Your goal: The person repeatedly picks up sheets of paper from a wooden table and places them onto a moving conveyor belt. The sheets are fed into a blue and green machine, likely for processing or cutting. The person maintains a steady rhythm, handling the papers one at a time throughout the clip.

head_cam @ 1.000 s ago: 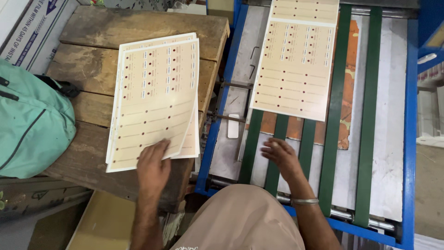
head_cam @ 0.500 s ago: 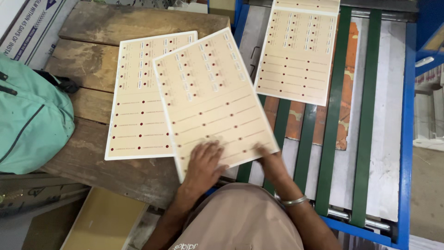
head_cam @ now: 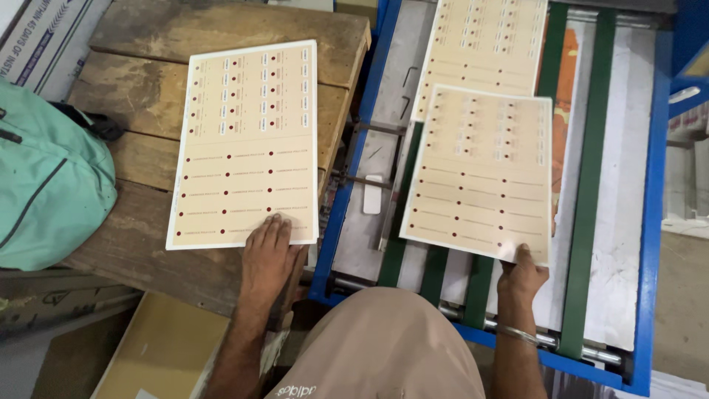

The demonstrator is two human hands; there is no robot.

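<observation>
My left hand (head_cam: 267, 251) lies flat, fingers spread, on the near edge of a stack of cream printed sheets (head_cam: 247, 140) on a wooden table (head_cam: 140, 74). My right hand (head_cam: 521, 275) pinches the near right corner of one cream printed sheet (head_cam: 484, 174), which lies over the green belts (head_cam: 587, 185) of a blue-framed feeder machine (head_cam: 650, 222). Farther up the belts lies another cream sheet (head_cam: 484, 44), partly covered by the held one.
A mint-green backpack (head_cam: 48, 177) sits at the table's left end. Cardboard boxes (head_cam: 44, 37) stand at the far left, and a flat brown carton (head_cam: 159, 351) lies below the table. My knee in tan trousers (head_cam: 384, 347) fills the bottom centre.
The top sheet was lifted off the stack, carried right across the machine's edge and now sits on the belts in my right hand. My left hand returned to the stack's near edge.
</observation>
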